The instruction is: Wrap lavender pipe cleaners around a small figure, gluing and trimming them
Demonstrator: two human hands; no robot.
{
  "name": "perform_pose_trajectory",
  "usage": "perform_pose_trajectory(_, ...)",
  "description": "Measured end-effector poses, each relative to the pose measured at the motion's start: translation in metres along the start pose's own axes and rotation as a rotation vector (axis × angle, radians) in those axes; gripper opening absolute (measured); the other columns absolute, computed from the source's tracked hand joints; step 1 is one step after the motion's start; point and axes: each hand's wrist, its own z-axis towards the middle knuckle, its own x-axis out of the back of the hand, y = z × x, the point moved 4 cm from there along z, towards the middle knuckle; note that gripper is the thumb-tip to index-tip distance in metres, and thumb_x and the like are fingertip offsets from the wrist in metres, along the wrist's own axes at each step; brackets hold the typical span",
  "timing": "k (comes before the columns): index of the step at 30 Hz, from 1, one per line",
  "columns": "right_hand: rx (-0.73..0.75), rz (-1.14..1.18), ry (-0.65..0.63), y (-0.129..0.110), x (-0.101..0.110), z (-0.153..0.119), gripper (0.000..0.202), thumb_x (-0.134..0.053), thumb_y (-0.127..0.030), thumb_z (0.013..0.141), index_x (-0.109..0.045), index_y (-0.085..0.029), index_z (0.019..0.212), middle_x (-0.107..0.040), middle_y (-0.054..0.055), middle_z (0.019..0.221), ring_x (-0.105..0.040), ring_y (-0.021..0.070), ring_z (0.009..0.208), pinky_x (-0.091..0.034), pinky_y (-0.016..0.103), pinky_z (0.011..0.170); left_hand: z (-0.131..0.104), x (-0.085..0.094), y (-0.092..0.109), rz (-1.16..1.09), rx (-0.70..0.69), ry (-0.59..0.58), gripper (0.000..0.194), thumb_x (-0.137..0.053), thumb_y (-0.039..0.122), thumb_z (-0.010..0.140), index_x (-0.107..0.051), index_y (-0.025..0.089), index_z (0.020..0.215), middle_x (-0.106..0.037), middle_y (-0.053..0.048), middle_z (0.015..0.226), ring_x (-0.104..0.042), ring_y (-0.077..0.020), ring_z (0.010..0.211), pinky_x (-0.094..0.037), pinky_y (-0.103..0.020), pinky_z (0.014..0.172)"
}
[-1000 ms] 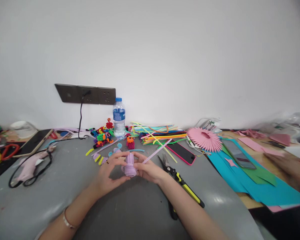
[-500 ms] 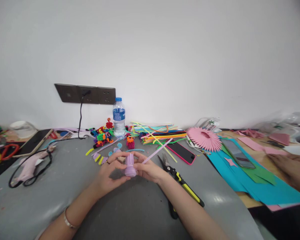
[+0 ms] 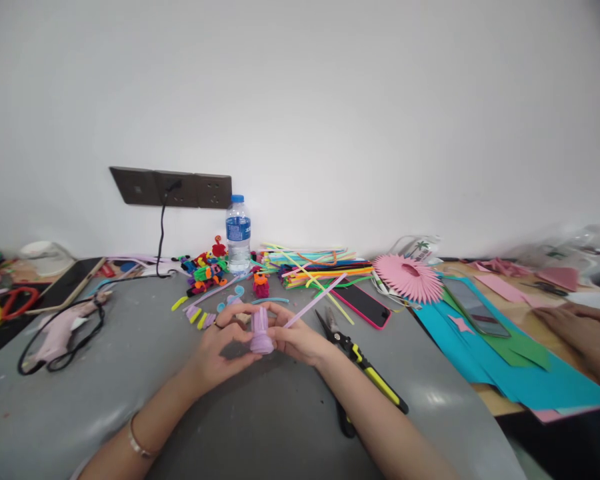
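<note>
A small lilac pipe-cleaner piece [image 3: 261,337], ribbed above and with a wider coiled lower end, is held upright between both hands over the grey table mat [image 3: 220,420]. My left hand [image 3: 223,347] grips its left side with fingers and thumb. From the right, my right hand [image 3: 295,337] pinches the same piece. A straight lilac stem [image 3: 317,300] sticks out up and to the right from my right hand. Behind the hands lie lilac and yellow striped bits [image 3: 198,317] and an orange and pink pipe-cleaner figure [image 3: 261,285].
Black and yellow pliers [image 3: 375,380] lie beside my right forearm. A water bottle [image 3: 239,240] stands near the wall, with pipe cleaners [image 3: 325,270] to its right. A corded pink glue gun [image 3: 60,333] is at left. Another person's hands [image 3: 580,333] rest at far right.
The other person's hands at the far right have shifted slightly. My own hands and the lilac piece look almost the same.
</note>
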Motion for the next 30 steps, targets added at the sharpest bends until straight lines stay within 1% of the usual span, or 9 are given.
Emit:
perform_pose_trajectory(4, 0.003, 0.004, 0.008, -0.0006, -0.0006, 0.0000, 0.057, -0.090, -0.030, 0.066, -0.058, -0.021, 0.112, -0.072, 0.002, 0.098, -0.067, 0.0115, 0.075, -0.052, 0.022, 0.069, 0.0010, 0.0000, 0.0013, 0.007, -0.029, 0.007, 0.017, -0.071, 0.017, 0.085, -0.056, 0.022, 0.092, -0.056, -0.011, 0.133, -0.065, -0.0216, 0.110, -0.055, -0.038, 0.092)
perform_pose_trajectory(9, 0.015, -0.011, 0.003, -0.0013, -0.0004, -0.0004, 0.055, -0.089, -0.031, 0.067, -0.058, -0.022, 0.111, -0.071, 0.003, 0.101, -0.067, 0.0130, 0.079, -0.052, 0.023, 0.070, 0.0025, -0.0003, 0.0024, -0.022, -0.019, 0.022, 0.019, -0.072, 0.015, 0.083, -0.056, 0.022, 0.090, -0.051, -0.013, 0.141, -0.063, -0.0257, 0.118, -0.057, -0.038, 0.088)
perform_pose_trajectory(12, 0.021, -0.023, -0.003, -0.0012, 0.0002, -0.0004, 0.054, -0.089, -0.032, 0.066, -0.057, -0.022, 0.109, -0.070, 0.003, 0.101, -0.067, 0.0137, 0.081, -0.050, 0.023, 0.070, 0.0026, -0.0005, 0.0037, -0.027, -0.037, 0.024, 0.019, -0.072, 0.014, 0.083, -0.056, 0.022, 0.090, -0.048, -0.014, 0.147, -0.063, -0.0259, 0.118, -0.058, -0.038, 0.086)
perform_pose_trajectory(16, 0.026, -0.036, -0.006, -0.0011, 0.0001, -0.0007, 0.056, -0.089, -0.033, 0.066, -0.056, -0.023, 0.110, -0.069, 0.002, 0.096, -0.066, 0.0147, 0.081, -0.048, 0.023, 0.069, 0.0032, -0.0004, 0.0047, -0.027, -0.036, 0.029, 0.018, -0.071, 0.014, 0.083, -0.056, 0.022, 0.089, -0.047, -0.013, 0.149, -0.064, -0.0250, 0.116, -0.059, -0.038, 0.084)
perform_pose_trajectory(19, 0.030, -0.047, -0.016, -0.0012, -0.0006, -0.0011, 0.057, -0.089, -0.034, 0.066, -0.056, -0.023, 0.111, -0.069, 0.002, 0.096, -0.065, 0.0145, 0.080, -0.048, 0.023, 0.069, 0.0041, -0.0002, 0.0064, -0.033, -0.053, 0.037, 0.019, -0.071, 0.012, 0.083, -0.056, 0.022, 0.090, -0.046, -0.014, 0.151, -0.064, -0.0245, 0.116, -0.059, -0.036, 0.083)
perform_pose_trajectory(22, 0.047, -0.060, -0.018, -0.0020, -0.0011, -0.0009, 0.057, -0.090, -0.036, 0.066, -0.055, -0.023, 0.110, -0.070, 0.003, 0.100, -0.066, 0.0147, 0.081, -0.048, 0.023, 0.069, 0.0052, 0.0003, 0.0072, -0.029, -0.067, 0.044, 0.019, -0.070, 0.012, 0.083, -0.056, 0.022, 0.090, -0.047, -0.014, 0.151, -0.065, -0.0243, 0.117, -0.059, -0.037, 0.084)
perform_pose_trajectory(27, 0.076, -0.096, -0.015, -0.0042, -0.0024, -0.0003, 0.061, -0.090, -0.039, 0.065, -0.054, -0.023, 0.111, -0.070, 0.007, 0.116, -0.067, 0.0154, 0.085, -0.049, 0.024, 0.072, 0.0060, 0.0016, 0.0069, 0.015, -0.088, 0.035, 0.018, -0.070, 0.012, 0.083, -0.057, 0.022, 0.090, -0.049, -0.016, 0.151, -0.063, -0.0273, 0.124, -0.057, -0.042, 0.091)
perform_pose_trajectory(30, 0.070, -0.105, -0.009, -0.0041, -0.0024, -0.0008, 0.060, -0.090, -0.039, 0.065, -0.054, -0.023, 0.111, -0.070, 0.008, 0.117, -0.067, 0.0167, 0.088, -0.049, 0.025, 0.074, 0.0058, 0.0022, 0.0071, 0.023, -0.094, 0.027, 0.017, -0.070, 0.011, 0.084, -0.057, 0.021, 0.090, -0.052, -0.017, 0.149, -0.061, -0.0277, 0.127, -0.057, -0.043, 0.092)
